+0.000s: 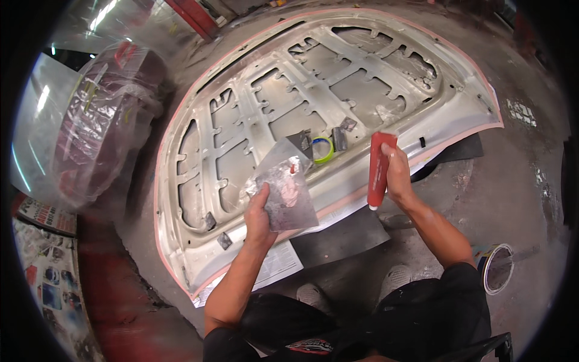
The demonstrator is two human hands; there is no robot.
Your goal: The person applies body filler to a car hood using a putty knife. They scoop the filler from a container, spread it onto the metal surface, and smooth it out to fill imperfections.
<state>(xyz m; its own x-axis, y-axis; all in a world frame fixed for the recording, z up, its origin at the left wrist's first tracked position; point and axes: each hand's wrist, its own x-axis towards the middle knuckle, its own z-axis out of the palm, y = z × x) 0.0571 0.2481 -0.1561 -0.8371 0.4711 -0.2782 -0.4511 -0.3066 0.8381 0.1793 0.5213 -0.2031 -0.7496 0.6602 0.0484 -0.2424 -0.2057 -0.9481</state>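
Note:
My left hand [259,218] grips the near-left edge of a flat, greyish mixing sheet [277,208], thumb on top. On the sheet lies a smear of pale pink paste [290,192] with a small red dab [293,169] beside it. My right hand [396,169] is wrapped round a red squeeze tube [378,172], its white nozzle pointing down, to the right of the sheet and apart from it. Beneath both hands lies a car hood [241,99], its ribbed inner side up and its rim edged in pink.
On the hood rest a yellow-green tape roll [322,150], a dark block [339,139] and several small dark pads, one [224,241] near the left corner. Newspaper [274,265] and a dark sheet [347,238] lie under the near edge. A bucket [498,269] stands right; a plastic-wrapped maroon car part [108,114], left.

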